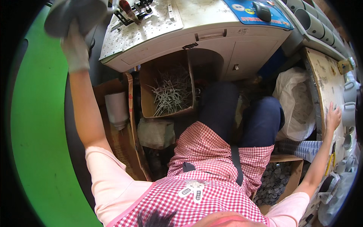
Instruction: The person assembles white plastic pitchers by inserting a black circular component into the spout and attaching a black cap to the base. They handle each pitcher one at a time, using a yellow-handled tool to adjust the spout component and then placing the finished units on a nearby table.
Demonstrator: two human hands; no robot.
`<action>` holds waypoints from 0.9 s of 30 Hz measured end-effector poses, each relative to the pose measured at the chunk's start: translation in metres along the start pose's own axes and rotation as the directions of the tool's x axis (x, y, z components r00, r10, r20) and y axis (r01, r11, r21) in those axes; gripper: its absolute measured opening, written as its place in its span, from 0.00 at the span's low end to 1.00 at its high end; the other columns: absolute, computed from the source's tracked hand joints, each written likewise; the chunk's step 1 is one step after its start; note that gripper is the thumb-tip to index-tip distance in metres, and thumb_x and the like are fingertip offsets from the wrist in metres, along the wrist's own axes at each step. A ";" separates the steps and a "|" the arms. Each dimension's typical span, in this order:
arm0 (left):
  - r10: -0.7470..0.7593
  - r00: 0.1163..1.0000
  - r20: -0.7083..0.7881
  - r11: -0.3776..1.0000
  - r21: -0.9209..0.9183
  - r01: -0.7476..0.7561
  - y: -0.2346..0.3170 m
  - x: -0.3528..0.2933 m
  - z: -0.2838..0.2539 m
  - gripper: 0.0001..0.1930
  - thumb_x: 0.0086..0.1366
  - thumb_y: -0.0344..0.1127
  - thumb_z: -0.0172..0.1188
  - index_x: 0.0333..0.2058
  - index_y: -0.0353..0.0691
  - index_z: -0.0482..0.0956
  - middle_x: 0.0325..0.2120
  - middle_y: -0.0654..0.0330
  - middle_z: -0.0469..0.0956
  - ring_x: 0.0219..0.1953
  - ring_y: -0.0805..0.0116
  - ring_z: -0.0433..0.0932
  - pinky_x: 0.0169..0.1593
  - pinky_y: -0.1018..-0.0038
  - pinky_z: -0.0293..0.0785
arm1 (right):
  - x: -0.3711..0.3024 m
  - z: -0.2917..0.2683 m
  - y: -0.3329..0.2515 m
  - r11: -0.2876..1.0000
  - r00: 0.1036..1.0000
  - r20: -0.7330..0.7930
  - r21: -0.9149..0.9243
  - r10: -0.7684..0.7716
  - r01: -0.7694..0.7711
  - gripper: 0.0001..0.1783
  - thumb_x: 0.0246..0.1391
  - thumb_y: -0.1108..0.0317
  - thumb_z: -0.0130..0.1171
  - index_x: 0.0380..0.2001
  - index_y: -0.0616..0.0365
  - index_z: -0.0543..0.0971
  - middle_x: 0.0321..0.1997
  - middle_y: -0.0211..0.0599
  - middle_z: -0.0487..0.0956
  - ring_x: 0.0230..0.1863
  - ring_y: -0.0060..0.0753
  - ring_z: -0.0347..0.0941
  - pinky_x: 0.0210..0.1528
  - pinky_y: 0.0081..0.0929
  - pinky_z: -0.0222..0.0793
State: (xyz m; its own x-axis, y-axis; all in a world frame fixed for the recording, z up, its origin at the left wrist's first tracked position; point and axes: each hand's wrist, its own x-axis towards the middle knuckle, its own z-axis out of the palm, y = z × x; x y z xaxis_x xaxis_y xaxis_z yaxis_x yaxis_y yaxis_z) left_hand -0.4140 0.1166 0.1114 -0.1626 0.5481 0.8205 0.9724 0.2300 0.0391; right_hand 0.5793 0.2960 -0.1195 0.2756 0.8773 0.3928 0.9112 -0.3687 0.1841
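Observation:
At the upper left, my left hand [77,53], in a pale glove, grips a grey cup-like cylinder [85,17]. The cylinder is cut off by the top edge of the view and slightly blurred, so its exact kind is unclear. Far to the right, my right hand [332,119] is bare, its fingers stretched out over a worn light board [323,77]. Grey mugs with handles [349,113] stand just beside its fingertips. Nothing shows in the right hand.
Ahead is a white workbench [159,41] with a black clamp fixture [138,11] and a mouse [261,11] on a blue pad. Below sit a carton of thin grey sticks [170,90], a box holding a grey cylinder [116,109], and a plastic bag [297,106]. A green surface [38,125] lies left.

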 end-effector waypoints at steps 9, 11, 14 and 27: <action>-0.511 0.696 0.505 0.408 -0.570 0.713 -0.055 0.117 0.143 0.28 0.66 0.40 0.63 0.59 0.27 0.73 0.50 0.46 0.82 0.49 0.52 0.84 0.49 0.63 0.85 | -0.225 -0.176 -0.205 0.586 0.811 -0.151 0.619 -0.565 0.523 0.18 0.70 0.62 0.56 0.58 0.55 0.79 0.71 0.40 0.72 0.73 0.48 0.63 0.75 0.45 0.55; -0.392 0.832 0.391 0.770 -0.355 0.530 -0.058 0.111 0.149 0.27 0.67 0.47 0.61 0.54 0.28 0.78 0.48 0.47 0.83 0.50 0.57 0.84 0.49 0.64 0.84 | -0.243 -0.179 -0.208 0.555 0.850 -0.056 0.734 -0.524 0.391 0.19 0.70 0.61 0.56 0.58 0.56 0.79 0.70 0.42 0.72 0.73 0.48 0.62 0.74 0.44 0.55; -0.457 0.755 0.471 0.670 -0.376 0.640 -0.055 0.097 0.142 0.29 0.67 0.51 0.60 0.53 0.30 0.79 0.47 0.50 0.83 0.51 0.61 0.84 0.51 0.64 0.82 | -0.248 -0.180 -0.198 0.573 0.885 0.072 0.785 -0.461 0.235 0.20 0.73 0.57 0.52 0.58 0.58 0.79 0.69 0.43 0.72 0.72 0.48 0.64 0.73 0.42 0.56; -0.283 0.757 0.589 0.730 -0.379 0.569 -0.013 0.063 0.100 0.28 0.69 0.57 0.56 0.50 0.36 0.83 0.41 0.60 0.84 0.42 0.69 0.78 0.47 0.72 0.71 | -0.268 -0.172 -0.203 0.534 0.918 0.076 0.831 -0.388 0.157 0.21 0.74 0.57 0.51 0.56 0.62 0.79 0.68 0.45 0.74 0.69 0.48 0.66 0.72 0.40 0.58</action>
State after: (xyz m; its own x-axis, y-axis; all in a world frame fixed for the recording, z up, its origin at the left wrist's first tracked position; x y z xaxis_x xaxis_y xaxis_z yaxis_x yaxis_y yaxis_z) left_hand -0.4540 0.2285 0.1056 -0.4968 0.8236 0.2735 0.6809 0.1745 0.7112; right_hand 0.2678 0.0830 -0.1076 -0.0771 0.9723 0.2207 0.7845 0.1958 -0.5884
